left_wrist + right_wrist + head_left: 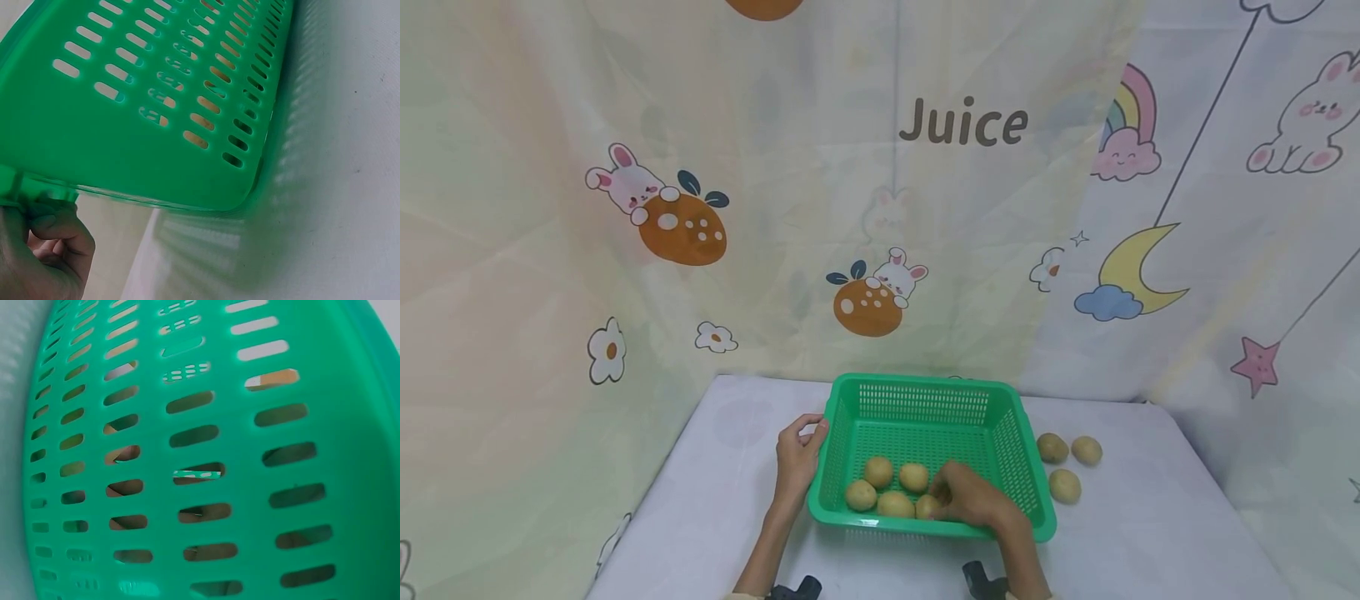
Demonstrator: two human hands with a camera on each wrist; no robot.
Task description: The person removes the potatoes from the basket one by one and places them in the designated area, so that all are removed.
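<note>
A green plastic basket [925, 440] with slotted walls sits on the white-covered table. At its left rim my left hand [799, 458] grips the edge between thumb and fingers; the left wrist view shows that hand [47, 256] at the basket's corner. Inside the basket my right hand [973, 497] reaches over the front rim, its fingers curled about a potato [927, 507] near the front wall. Several other potatoes lie beside it, among them one potato [913, 477] just behind. In the right wrist view the basket's wall [237, 444] hides most of the hand.
Three loose potatoes [1064, 486] lie on the table right of the basket. A printed cloth backdrop [775, 208] with cartoon rabbits and fruit hangs behind the table [1142, 517]. Dark wrist mounts [985, 581] sit by both forearms.
</note>
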